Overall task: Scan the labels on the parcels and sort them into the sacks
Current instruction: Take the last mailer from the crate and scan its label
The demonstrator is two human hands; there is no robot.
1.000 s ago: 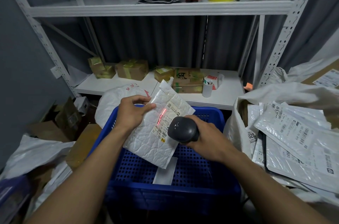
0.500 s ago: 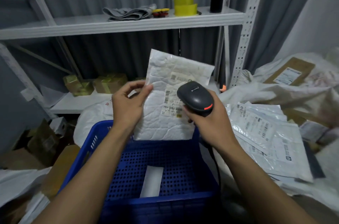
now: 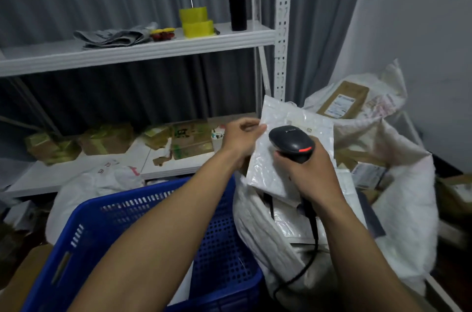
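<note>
A: Hands?
B: Left hand [image 3: 238, 141] pinches white crinkled bubble mailer [image 3: 263, 173] by its edge, above the open white woven sack [image 3: 406, 199], right. Right hand [image 3: 309, 173] grips black corded scanner [image 3: 291, 141].
A: Risk?
B: Thin pinch. Could slip, landing in the blue plastic crate [image 3: 222, 247]; its cord may snag.

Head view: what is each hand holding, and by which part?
Left hand pinches the white bubble mailer at its left edge, near the top. Right hand grips the black scanner by its handle, below the head.
</note>
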